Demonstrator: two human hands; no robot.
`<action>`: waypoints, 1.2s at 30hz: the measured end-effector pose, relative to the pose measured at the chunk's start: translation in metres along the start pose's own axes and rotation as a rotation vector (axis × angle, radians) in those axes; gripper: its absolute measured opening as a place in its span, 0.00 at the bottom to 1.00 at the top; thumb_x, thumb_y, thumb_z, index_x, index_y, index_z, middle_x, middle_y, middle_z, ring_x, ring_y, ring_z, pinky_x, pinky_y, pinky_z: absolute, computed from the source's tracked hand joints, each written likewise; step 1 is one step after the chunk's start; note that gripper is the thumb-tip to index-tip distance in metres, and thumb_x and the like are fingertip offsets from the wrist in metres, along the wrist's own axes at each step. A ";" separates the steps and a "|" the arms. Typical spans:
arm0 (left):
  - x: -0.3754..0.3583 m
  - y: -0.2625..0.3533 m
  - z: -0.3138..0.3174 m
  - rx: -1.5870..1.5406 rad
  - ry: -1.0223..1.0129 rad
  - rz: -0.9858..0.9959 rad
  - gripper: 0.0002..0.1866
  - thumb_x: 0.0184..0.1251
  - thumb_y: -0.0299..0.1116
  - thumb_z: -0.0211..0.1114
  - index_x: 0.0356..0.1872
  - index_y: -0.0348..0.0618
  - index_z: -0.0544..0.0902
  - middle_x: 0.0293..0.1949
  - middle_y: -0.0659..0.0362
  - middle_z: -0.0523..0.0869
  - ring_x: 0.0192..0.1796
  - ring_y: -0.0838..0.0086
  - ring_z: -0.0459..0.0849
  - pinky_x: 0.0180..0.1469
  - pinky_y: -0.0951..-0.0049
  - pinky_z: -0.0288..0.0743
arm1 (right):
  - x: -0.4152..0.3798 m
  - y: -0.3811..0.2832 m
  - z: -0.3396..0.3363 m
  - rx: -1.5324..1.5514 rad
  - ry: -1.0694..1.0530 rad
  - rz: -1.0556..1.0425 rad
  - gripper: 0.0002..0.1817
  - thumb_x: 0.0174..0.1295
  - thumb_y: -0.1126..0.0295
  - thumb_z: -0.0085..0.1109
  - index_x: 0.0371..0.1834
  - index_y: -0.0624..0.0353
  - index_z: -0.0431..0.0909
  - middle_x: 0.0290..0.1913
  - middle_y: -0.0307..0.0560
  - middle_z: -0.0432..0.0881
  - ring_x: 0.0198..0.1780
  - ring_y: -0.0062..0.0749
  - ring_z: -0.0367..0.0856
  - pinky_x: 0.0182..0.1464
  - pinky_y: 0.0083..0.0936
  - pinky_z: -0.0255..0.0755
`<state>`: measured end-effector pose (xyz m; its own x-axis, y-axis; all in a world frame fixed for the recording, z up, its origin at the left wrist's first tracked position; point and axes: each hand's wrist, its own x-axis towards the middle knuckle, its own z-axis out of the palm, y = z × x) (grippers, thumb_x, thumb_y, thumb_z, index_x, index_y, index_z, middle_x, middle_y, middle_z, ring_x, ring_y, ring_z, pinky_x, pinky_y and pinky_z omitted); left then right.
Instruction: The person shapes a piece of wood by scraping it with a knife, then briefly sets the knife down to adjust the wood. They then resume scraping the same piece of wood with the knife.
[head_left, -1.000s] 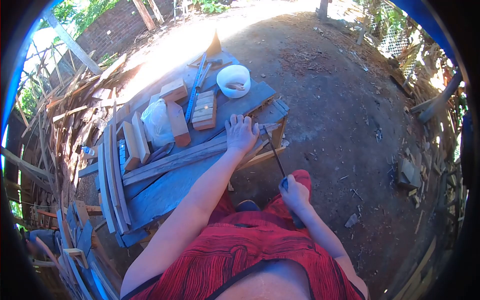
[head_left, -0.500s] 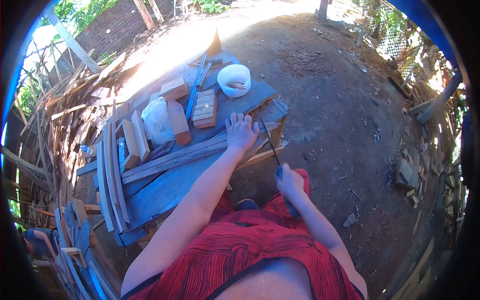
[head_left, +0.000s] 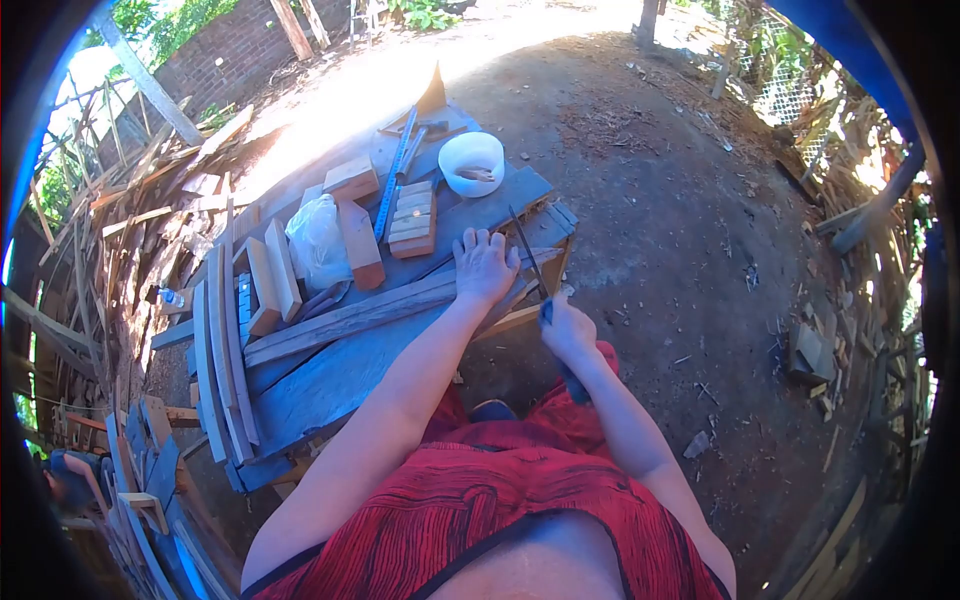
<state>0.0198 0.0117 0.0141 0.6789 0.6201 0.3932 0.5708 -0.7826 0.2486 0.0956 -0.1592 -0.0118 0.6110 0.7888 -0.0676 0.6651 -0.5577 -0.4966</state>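
Note:
My left hand [head_left: 485, 268] presses down over a long wooden strip [head_left: 370, 312], fingers curled across it near the right end of the workbench [head_left: 335, 385]. In my right hand [head_left: 570, 332] is the handle of a handsaw [head_left: 529, 248], fingers wrapped around it. Its thin dark blade points away from me and crosses the end of the strip, just right of my left fingers. Beyond my left hand lie a stack of small wooden blocks [head_left: 412, 222] and a white bowl [head_left: 472, 165] with small pieces inside.
A blue ruler [head_left: 398, 175] and a hammer [head_left: 412, 150] lie toward the bench's far end. Nearer are a clear plastic bag [head_left: 318, 243], thick wooden blocks [head_left: 359, 245] and long slats [head_left: 212, 360]. Scrap wood [head_left: 150, 190] is piled at the left; bare dirt ground [head_left: 680, 250] extends right.
My right hand has pushed the handsaw forward, away from me, so its blade reaches farther past the strip. My left hand stays in place on the strip.

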 end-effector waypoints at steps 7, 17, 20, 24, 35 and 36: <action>-0.001 -0.002 0.009 0.061 0.055 0.023 0.15 0.63 0.44 0.60 0.40 0.42 0.79 0.45 0.52 0.78 0.56 0.57 0.70 0.56 0.52 0.62 | -0.079 0.030 0.005 0.058 -0.107 0.019 0.16 0.65 0.56 0.53 0.44 0.58 0.70 0.32 0.61 0.84 0.36 0.60 0.84 0.40 0.53 0.74; 0.001 -0.001 0.000 -0.017 -0.039 -0.007 0.15 0.66 0.44 0.57 0.42 0.42 0.79 0.46 0.52 0.76 0.58 0.56 0.69 0.60 0.46 0.61 | -0.007 0.004 0.006 0.010 0.007 -0.011 0.15 0.64 0.59 0.55 0.45 0.59 0.70 0.33 0.60 0.84 0.37 0.60 0.84 0.40 0.52 0.75; 0.000 -0.002 0.007 0.007 0.008 0.002 0.15 0.65 0.44 0.59 0.40 0.42 0.79 0.45 0.52 0.77 0.57 0.57 0.69 0.58 0.50 0.61 | -0.059 0.017 -0.002 0.041 -0.057 0.027 0.17 0.64 0.57 0.56 0.44 0.59 0.70 0.32 0.60 0.84 0.36 0.60 0.84 0.39 0.52 0.75; -0.001 -0.002 0.009 0.042 0.086 0.035 0.15 0.64 0.45 0.60 0.39 0.42 0.79 0.44 0.52 0.78 0.55 0.57 0.70 0.57 0.53 0.62 | -0.086 0.025 -0.002 0.008 -0.120 0.087 0.17 0.63 0.56 0.57 0.43 0.59 0.69 0.31 0.60 0.84 0.36 0.59 0.84 0.38 0.53 0.74; -0.002 0.000 0.002 -0.007 0.007 0.008 0.16 0.64 0.45 0.59 0.40 0.42 0.79 0.45 0.52 0.77 0.56 0.57 0.69 0.58 0.51 0.61 | -0.016 0.003 0.003 0.038 -0.014 0.048 0.17 0.62 0.55 0.58 0.44 0.56 0.71 0.33 0.59 0.84 0.39 0.59 0.84 0.41 0.52 0.74; -0.001 -0.001 0.001 -0.003 0.017 0.007 0.16 0.64 0.45 0.60 0.40 0.42 0.79 0.45 0.52 0.77 0.56 0.57 0.69 0.58 0.53 0.61 | -0.027 0.007 0.003 0.038 -0.018 0.046 0.17 0.62 0.55 0.58 0.44 0.56 0.71 0.33 0.59 0.84 0.39 0.59 0.84 0.41 0.52 0.74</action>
<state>0.0192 0.0114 0.0123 0.6749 0.6134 0.4103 0.5644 -0.7872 0.2485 0.0828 -0.1840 -0.0157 0.6324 0.7673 -0.1061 0.6195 -0.5832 -0.5255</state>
